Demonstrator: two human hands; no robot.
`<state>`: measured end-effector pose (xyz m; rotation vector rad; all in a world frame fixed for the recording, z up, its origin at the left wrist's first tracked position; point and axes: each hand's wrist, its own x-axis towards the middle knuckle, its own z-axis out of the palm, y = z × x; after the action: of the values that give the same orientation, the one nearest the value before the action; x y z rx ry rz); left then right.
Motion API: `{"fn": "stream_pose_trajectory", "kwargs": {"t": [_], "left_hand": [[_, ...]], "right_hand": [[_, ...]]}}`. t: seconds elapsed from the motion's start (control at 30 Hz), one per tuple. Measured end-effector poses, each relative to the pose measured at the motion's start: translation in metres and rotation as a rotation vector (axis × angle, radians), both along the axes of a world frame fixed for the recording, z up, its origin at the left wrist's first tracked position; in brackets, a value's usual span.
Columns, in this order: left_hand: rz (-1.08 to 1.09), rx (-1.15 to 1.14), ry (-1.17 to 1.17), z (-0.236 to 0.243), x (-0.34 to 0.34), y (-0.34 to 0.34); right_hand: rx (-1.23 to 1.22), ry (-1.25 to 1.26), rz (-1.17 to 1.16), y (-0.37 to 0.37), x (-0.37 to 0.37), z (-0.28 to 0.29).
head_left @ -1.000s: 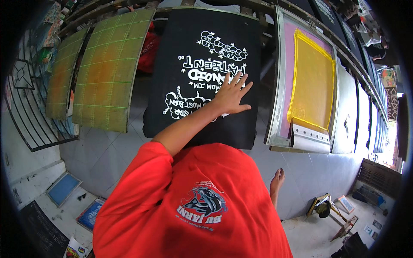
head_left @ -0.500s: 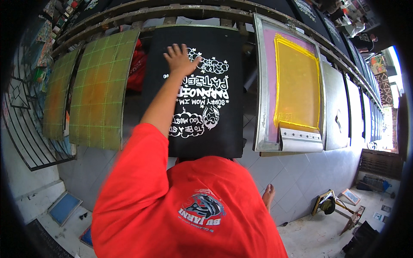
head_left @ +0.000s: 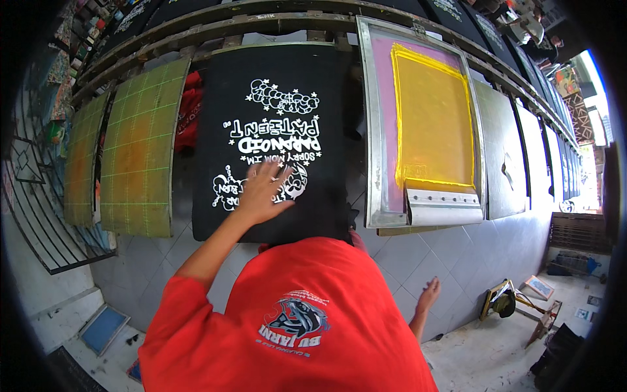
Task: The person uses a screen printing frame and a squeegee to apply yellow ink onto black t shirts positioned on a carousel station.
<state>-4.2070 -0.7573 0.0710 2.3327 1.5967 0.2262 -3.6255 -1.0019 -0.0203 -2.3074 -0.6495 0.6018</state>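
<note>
A black fabric panel (head_left: 215,144), printed with white lettering and cartoon shapes, lies flat on a board before me. My left hand (head_left: 261,195) rests over the near part of the print, fingers spread and palm down, covering some of the drawing. It holds nothing. Off to the right of my body hangs my right hand (head_left: 428,297), away from the panel, its fingers loosely stretched and nothing visible in them. Right of the panel is a metal screen-printing frame (head_left: 374,130) with a yellow ink area, and a squeegee (head_left: 444,204) lies at its near end.
Green-gridded boards (head_left: 140,150) stand to the left, with red cloth (head_left: 190,108) beside the panel. A wooden rail (head_left: 261,25) runs along the far side. More pale boards (head_left: 499,157) line the right. A blue-meshed frame (head_left: 104,330) lies at lower left.
My left hand has slid from the far end of the print toward my body. My right hand shows more fully at the right. The view has shifted slightly.
</note>
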Motion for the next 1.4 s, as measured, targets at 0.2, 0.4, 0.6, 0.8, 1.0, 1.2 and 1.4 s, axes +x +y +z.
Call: {"fn": "stream_pose_trajectory", "kwargs": {"t": [0.2, 0.4, 0.6, 0.8, 1.0, 1.2, 1.4], "left_hand": [[0.701, 0.038, 0.275, -0.02, -0.122, -0.038], [1.005, 0.034, 0.346, -0.029, 0.003, -0.012], [0.533, 0.118, 0.115, -0.014, 0.225, -0.064], [0.804, 0.176, -0.624, -0.013, 0.24, -0.128], [0.825, -0.024, -0.964, -0.002, 0.263, -0.075], [0.936, -0.108, -0.667, -0.016, 0.289, -0.02], [0.974, -0.256, -0.681, -0.013, 0.272, 0.001]], "right_hand": [[0.21, -0.13, -0.012, 0.063, 0.147, 0.049], [0.358, -0.114, 0.173, 0.179, 0.21, 0.099], [0.343, 0.014, 0.358, 0.238, 0.22, 0.096], [0.35, 0.276, 0.412, 0.274, 0.245, 0.055], [0.202, 0.414, 0.53, 0.298, 0.233, 0.045], [0.2, 0.413, 0.62, 0.303, 0.209, 0.044], [0.272, 0.315, 0.572, 0.308, 0.192, 0.042]]}}
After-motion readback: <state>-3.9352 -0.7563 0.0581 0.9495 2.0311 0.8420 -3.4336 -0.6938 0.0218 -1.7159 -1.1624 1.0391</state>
